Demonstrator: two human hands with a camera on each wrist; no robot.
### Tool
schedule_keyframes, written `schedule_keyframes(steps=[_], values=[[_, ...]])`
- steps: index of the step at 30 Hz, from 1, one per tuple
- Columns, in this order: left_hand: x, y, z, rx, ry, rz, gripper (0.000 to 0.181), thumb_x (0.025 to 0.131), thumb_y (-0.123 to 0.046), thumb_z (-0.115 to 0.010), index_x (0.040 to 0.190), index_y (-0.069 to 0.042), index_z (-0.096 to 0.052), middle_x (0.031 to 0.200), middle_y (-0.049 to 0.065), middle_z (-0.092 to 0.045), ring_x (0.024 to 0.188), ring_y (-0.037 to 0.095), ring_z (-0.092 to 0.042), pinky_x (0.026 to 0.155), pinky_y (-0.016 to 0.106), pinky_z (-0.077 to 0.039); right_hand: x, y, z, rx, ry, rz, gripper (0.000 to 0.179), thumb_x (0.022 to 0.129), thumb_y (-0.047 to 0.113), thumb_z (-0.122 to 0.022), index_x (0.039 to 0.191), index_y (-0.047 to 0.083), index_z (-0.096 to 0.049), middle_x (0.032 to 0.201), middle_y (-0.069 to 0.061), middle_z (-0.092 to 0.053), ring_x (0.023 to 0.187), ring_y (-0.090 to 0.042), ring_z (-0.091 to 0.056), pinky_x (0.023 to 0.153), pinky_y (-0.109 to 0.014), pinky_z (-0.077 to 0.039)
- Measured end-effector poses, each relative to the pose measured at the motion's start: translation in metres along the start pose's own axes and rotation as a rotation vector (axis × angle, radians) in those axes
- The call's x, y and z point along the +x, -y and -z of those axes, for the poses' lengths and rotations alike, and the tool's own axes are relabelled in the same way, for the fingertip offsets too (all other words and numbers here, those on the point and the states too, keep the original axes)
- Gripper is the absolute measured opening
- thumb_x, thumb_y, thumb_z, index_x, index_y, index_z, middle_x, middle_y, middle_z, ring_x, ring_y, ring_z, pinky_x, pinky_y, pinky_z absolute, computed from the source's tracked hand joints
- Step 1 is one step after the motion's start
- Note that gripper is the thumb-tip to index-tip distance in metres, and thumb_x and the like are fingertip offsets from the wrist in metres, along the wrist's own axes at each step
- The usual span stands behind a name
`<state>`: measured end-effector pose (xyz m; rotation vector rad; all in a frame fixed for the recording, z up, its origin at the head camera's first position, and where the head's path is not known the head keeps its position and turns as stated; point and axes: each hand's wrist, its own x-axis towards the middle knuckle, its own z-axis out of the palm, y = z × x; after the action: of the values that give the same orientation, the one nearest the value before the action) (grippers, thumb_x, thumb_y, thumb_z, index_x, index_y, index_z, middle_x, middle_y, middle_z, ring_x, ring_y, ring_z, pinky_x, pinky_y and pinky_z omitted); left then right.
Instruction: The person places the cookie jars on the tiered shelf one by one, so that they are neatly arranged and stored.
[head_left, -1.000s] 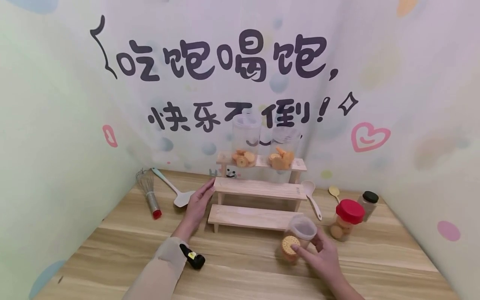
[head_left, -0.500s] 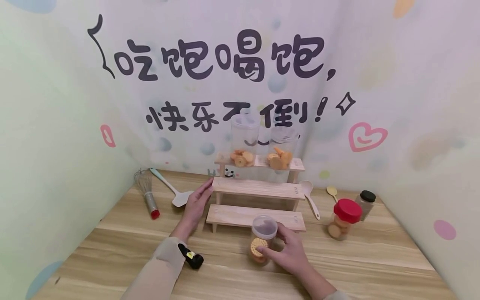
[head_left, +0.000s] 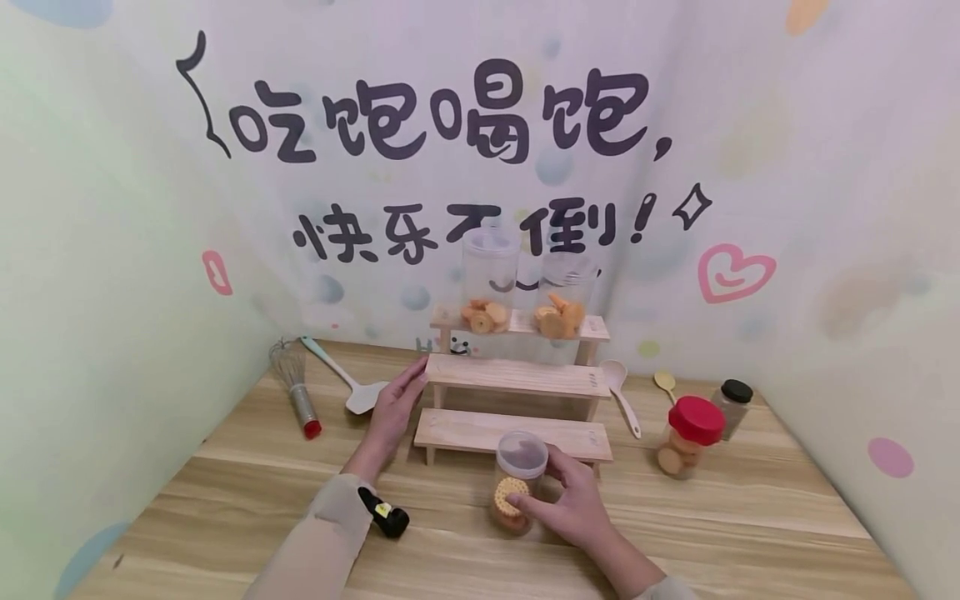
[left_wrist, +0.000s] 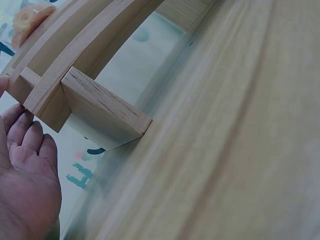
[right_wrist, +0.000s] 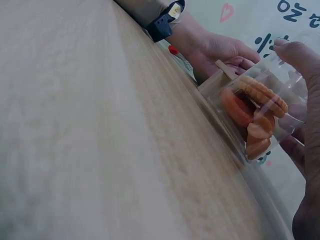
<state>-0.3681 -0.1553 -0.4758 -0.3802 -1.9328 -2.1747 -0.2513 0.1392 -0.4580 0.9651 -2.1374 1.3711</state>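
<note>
A three-step wooden stand (head_left: 517,377) faces me on the table. My left hand (head_left: 393,408) holds the left end of its middle step; in the left wrist view, thumb and fingertips meet the board's end (left_wrist: 47,107). My right hand (head_left: 573,500) grips a clear lidless jar (head_left: 522,458) from its right side, in front of the lowest step. Inside the jar a round biscuit (head_left: 512,497) shows against the wall, with more biscuits (right_wrist: 260,127) in the right wrist view. The jar is upright and overlaps the lowest step (head_left: 457,431) in the head view.
Two clear jars (head_left: 490,271) with biscuits stand on the top step. At left lie a whisk (head_left: 298,392) and a white spatula (head_left: 365,397). To the right are a white spoon (head_left: 618,383), a yellow spoon (head_left: 664,382), a red-lidded jar (head_left: 693,425) and a black-lidded jar (head_left: 735,404).
My right hand has carried the jar leftward, from the stand's right front corner to before its middle, with little movement in the last half second. My left hand has stayed at the stand.
</note>
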Motion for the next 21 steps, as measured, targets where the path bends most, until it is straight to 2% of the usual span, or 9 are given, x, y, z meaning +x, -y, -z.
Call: schedule_keyframes(steps=[6, 9, 12, 14, 16, 19, 21], values=[[0.0, 0.0, 0.002, -0.011, 0.007, -0.005, 0.05, 0.104, -0.031, -0.057, 0.15, -0.012, -0.049, 0.158, 0.004, -0.04, 0.144, 0.018, -0.037, 0.113, 0.024, -0.036, 0.01, -0.014, 0.001, 0.057, -0.093, 0.017, 0.061, 0.068, -0.004, -0.09, 0.123, -0.008, -0.062, 0.108, -0.019, -0.071, 0.095, -0.013, -0.069, 0.081, -0.027, -0.06], [0.0, 0.0, 0.001, -0.022, 0.0, -0.002, 0.049, 0.104, -0.03, -0.058, 0.149, -0.011, -0.05, 0.158, 0.004, -0.04, 0.144, 0.018, -0.037, 0.112, 0.023, -0.037, 0.03, -0.008, 0.004, 0.036, -0.142, 0.049, 0.064, 0.068, -0.002, -0.09, 0.126, -0.004, -0.063, 0.11, -0.017, -0.071, 0.097, -0.014, -0.069, 0.083, -0.025, -0.059], [-0.001, -0.001, 0.001, -0.015, -0.01, 0.003, 0.05, 0.104, -0.031, -0.059, 0.149, -0.012, -0.05, 0.157, 0.002, -0.041, 0.144, 0.018, -0.038, 0.111, 0.022, -0.037, 0.057, 0.001, 0.007, -0.021, -0.162, 0.044, 0.061, 0.072, 0.008, -0.091, 0.127, 0.003, -0.064, 0.112, -0.011, -0.071, 0.1, -0.018, -0.069, 0.084, -0.03, -0.06], [-0.002, -0.001, 0.001, -0.009, -0.015, 0.009, 0.05, 0.103, -0.032, -0.059, 0.149, -0.012, -0.05, 0.157, 0.001, -0.042, 0.143, 0.018, -0.038, 0.111, 0.022, -0.037, 0.075, 0.006, 0.009, -0.051, -0.15, -0.009, 0.059, 0.076, 0.018, -0.09, 0.128, 0.008, -0.064, 0.113, -0.006, -0.071, 0.101, -0.019, -0.069, 0.084, -0.033, -0.06], [-0.002, -0.001, 0.001, -0.009, -0.015, 0.013, 0.051, 0.103, -0.032, -0.059, 0.149, -0.013, -0.05, 0.157, 0.001, -0.042, 0.143, 0.017, -0.039, 0.111, 0.023, -0.038, 0.091, 0.009, 0.011, -0.037, -0.125, -0.093, 0.056, 0.08, 0.025, -0.088, 0.129, 0.013, -0.063, 0.116, -0.003, -0.07, 0.103, -0.022, -0.068, 0.087, -0.038, -0.06], [-0.002, -0.001, 0.0, -0.008, -0.017, 0.006, 0.051, 0.103, -0.033, -0.06, 0.149, -0.013, -0.051, 0.157, 0.002, -0.042, 0.143, 0.018, -0.039, 0.111, 0.024, -0.038, 0.106, 0.007, 0.011, 0.057, -0.113, -0.249, 0.057, 0.084, 0.03, -0.084, 0.133, 0.015, -0.059, 0.125, -0.005, -0.067, 0.111, -0.027, -0.065, 0.095, -0.042, -0.056], [-0.002, -0.001, -0.001, -0.005, -0.014, -0.004, 0.052, 0.103, -0.034, -0.06, 0.149, -0.013, -0.051, 0.157, 0.002, -0.042, 0.143, 0.018, -0.038, 0.112, 0.024, -0.037, 0.11, 0.003, 0.009, 0.154, -0.153, -0.319, 0.058, 0.086, 0.029, -0.082, 0.136, 0.014, -0.057, 0.13, -0.011, -0.064, 0.117, -0.03, -0.063, 0.099, -0.044, -0.053]])
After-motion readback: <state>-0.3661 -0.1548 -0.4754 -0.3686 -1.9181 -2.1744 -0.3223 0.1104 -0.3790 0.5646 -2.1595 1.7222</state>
